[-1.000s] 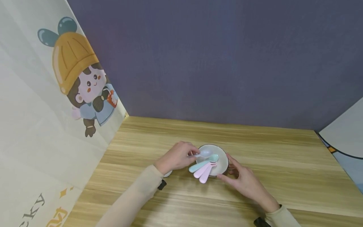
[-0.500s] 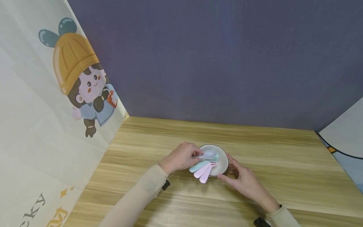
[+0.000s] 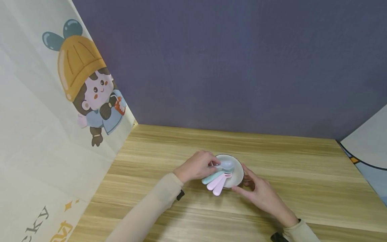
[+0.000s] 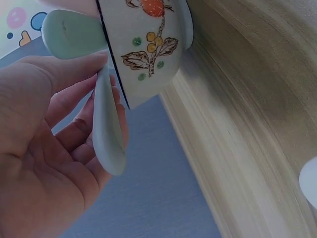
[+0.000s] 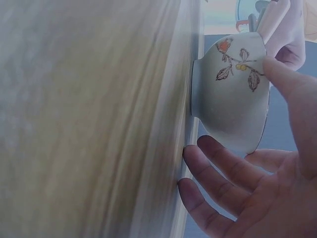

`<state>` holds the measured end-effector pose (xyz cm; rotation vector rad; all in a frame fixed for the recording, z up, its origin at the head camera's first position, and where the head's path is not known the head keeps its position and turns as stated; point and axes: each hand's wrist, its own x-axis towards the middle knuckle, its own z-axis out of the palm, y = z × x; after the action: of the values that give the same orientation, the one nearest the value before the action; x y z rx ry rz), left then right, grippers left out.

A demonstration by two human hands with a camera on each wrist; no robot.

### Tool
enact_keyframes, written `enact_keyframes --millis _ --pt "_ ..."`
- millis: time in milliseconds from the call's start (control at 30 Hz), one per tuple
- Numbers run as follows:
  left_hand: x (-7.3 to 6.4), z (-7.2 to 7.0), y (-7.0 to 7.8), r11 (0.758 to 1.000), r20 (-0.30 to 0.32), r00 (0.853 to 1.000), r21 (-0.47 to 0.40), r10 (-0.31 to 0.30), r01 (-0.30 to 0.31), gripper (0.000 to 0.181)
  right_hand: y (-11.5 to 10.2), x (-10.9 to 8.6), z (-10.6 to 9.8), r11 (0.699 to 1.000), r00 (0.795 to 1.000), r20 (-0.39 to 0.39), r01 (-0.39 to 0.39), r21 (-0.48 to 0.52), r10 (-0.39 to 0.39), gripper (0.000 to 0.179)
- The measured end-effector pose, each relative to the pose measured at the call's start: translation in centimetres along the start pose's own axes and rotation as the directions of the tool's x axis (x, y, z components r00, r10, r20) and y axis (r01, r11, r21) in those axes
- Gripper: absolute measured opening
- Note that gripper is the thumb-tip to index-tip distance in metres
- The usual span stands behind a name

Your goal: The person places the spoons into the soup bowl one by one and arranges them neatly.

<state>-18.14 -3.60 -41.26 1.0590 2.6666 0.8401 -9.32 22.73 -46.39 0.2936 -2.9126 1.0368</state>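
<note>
A white bowl (image 3: 237, 175) with a dark rim and a painted leaf-and-fruit pattern stands upright on the wooden table. My left hand (image 3: 198, 167) pinches a pale lavender spoon (image 3: 226, 164) by its handle, the spoon's head over the inside of the bowl. A mint green spoon (image 3: 211, 177) and two pink-handled utensils (image 3: 219, 187) lean in the bowl, handles out over the near-left rim. My right hand (image 5: 252, 188) holds the bowl's right side, thumb near the rim on one side and index finger on the other; the remaining fingers spread beside it.
In the left wrist view, part of a white rounded object (image 4: 309, 182) shows on the table (image 3: 145, 151). A dark blue-grey panel (image 3: 217, 67) rises behind the table. At left hangs a pale sheet (image 3: 36, 134) with a cartoon figure.
My left hand has moved a little right, carrying the lavender spoon farther over the bowl; its head now overlaps the green spoon's head. My right hand and the bowl have stayed put.
</note>
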Motion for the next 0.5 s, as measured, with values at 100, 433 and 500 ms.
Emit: enact_keyframes --millis 100,433,500 --pt "0.12 0.09 0.01 1.000 0.005 1.000 0.008 0.004 -0.004 0.022 0.00 0.00 0.01 1.000 1.000 0.000 -0.002 0.000 0.002 0.098" --pt "0.32 0.19 0.11 0.999 0.016 1.000 0.041 0.007 -0.007 0.021 -0.13 -0.04 0.03 1.000 1.000 0.006 -0.010 0.001 0.010 0.098" --pt "0.37 0.23 0.10 0.999 0.018 1.000 0.043 0.006 -0.007 0.021 -0.10 -0.04 0.03 1.000 1.000 0.005 -0.011 -0.001 0.011 0.098"
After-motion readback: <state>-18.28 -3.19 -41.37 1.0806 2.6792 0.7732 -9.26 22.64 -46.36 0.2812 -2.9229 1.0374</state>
